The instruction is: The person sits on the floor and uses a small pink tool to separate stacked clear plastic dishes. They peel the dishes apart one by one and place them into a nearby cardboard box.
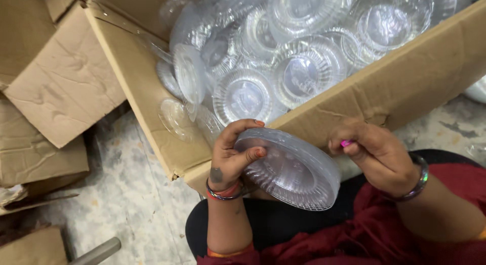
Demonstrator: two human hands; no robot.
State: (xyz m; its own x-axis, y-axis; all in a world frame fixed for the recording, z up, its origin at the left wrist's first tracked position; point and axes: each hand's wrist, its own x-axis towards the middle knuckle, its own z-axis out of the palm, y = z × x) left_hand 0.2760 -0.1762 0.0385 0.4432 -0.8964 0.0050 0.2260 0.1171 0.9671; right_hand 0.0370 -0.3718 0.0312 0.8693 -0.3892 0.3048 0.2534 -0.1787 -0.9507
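Clear plastic lids (pixel 291 169) stacked, gripped in left hand (pixel 230 158) over lap, beside cardboard box (pixel 405 77); right hand (pixel 372 151) pinched at rim, apparently peeling one off. Needs careful fingertip separation.

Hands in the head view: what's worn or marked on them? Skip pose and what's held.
Left hand: orange-red painted nails, a dark mark near the wrist, red and dark bangles on the wrist, an orange band at the sleeve edge lower down. Right hand: a pink painted nail, a dark iridescent bangle on the wrist, a dark red sleeve.
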